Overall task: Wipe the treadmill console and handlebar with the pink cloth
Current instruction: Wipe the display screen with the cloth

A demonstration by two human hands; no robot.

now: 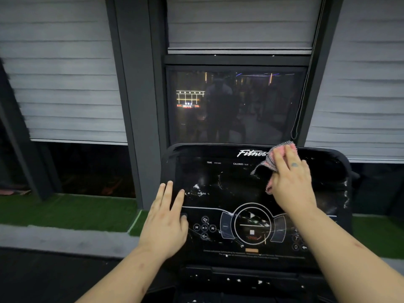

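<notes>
The black treadmill console (229, 178) fills the lower middle of the head view, with white smears and specks on its glossy face. My right hand (293, 180) presses the pink cloth (271, 158) flat against the console's upper right, beside the white "Fitness" lettering. Part of the cloth sticks out past my fingers, showing a checked grey side. My left hand (166, 217) lies flat with fingers spread on the console's left edge, holding nothing. No handlebar is clearly visible.
A dark window (236, 106) with reflections stands right behind the console, between grey blinds (65, 84) and dark pillars. A cord (298, 114) hangs at the window's right side. Green turf (65, 211) runs along the floor at left.
</notes>
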